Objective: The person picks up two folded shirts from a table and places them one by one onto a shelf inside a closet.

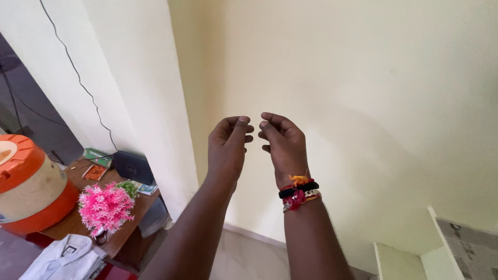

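From the head camera, two bare hands are rising in front of a pale yellow wall (363,78), backs toward the camera. The left hand (228,148) is curling loosely, fingers (243,122) bent inward, and nothing can be seen in its grip. The right hand (282,145) is curling the same way just beside it, fingertips nearly meeting those of the left, and it too is showing nothing held; whether something very small is pinched between the fingertips cannot be told. Coloured bands (300,193) in orange, black and red are circling the right wrist.

Well below and to the left of the left hand, a wooden table (129,218) is carrying an orange and cream water cooler (28,186), a bunch of pink flowers (105,207) and a small dark box (133,167). A white shirt (65,259) is lying near the table's front edge. A thin black cable (78,78) is running down the white wall above the table. Below and to the right of the right hand, a white shelf (415,254) lined with newspaper (474,249) is showing at the corner.
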